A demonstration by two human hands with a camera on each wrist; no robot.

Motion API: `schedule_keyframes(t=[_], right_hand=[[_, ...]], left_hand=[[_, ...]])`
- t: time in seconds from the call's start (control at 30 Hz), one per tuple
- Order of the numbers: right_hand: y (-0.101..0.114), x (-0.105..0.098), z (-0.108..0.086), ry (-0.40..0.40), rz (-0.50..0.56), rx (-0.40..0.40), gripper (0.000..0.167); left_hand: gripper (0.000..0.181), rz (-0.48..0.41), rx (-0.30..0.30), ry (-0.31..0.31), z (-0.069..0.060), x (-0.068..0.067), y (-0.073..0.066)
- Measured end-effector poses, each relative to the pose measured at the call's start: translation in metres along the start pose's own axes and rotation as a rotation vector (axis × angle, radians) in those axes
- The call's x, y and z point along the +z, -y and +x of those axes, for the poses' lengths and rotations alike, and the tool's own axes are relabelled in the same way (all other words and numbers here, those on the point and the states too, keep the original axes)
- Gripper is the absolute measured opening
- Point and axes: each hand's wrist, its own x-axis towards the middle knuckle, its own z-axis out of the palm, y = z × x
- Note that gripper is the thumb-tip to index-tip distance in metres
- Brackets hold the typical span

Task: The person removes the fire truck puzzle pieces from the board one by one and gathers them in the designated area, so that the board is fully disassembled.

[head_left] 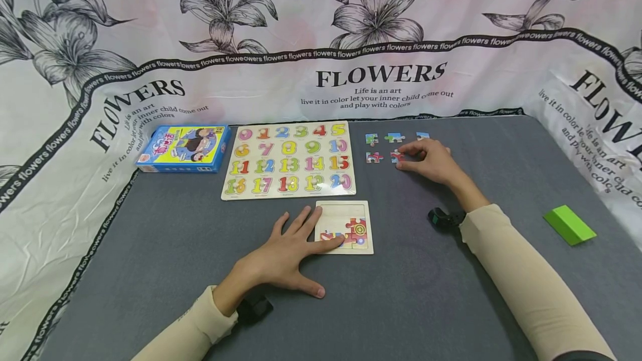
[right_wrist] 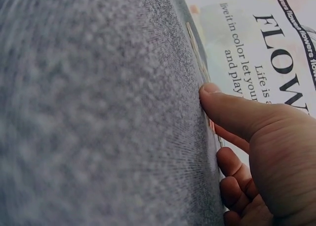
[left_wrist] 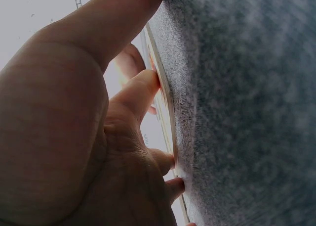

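Note:
My left hand [head_left: 283, 255], fingers spread, rests with some fingertips on a small square wooden puzzle board [head_left: 346, 209]. Red vehicle-picture pieces [head_left: 358, 230] lie fitted in its lower part, and one fingertip touches them. Farther right, my right hand [head_left: 432, 163] has thumb and index finger around a red jigsaw piece [head_left: 394, 156] on the table, pinching it. Around it lie another red piece [head_left: 374, 157], a green-and-blue piece [head_left: 371, 138] and a blue piece [head_left: 394, 137]. One more blue piece [head_left: 423, 135] is partly covered by the hand. The right wrist view shows the thumb [right_wrist: 222, 100] low against the cloth.
Behind the small board lies a large number puzzle board [head_left: 301, 164] with colourful numerals. A blue-and-yellow box [head_left: 183, 148] stands to its left. At the right is a green block [head_left: 570, 225]. Grey cloth [head_left: 401, 305] covers the table, with a flower-printed sheet [head_left: 261, 93] beyond.

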Motion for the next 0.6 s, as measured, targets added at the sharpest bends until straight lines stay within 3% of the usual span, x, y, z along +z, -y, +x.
schedule_keyframes(t=[0.3, 0.6], right_hand=[[-0.001, 0.002, -0.001, -0.016, 0.012, -0.013, 0.043], [0.000, 0.001, -0.012, -0.055, 0.160, 0.035, 0.039]], left_hand=[[0.097, 0.005, 0.001, -0.002, 0.000, 0.000, 0.000], [0.098, 0.003, 0.006, 0.002, 0.000, 0.002, 0.001]])
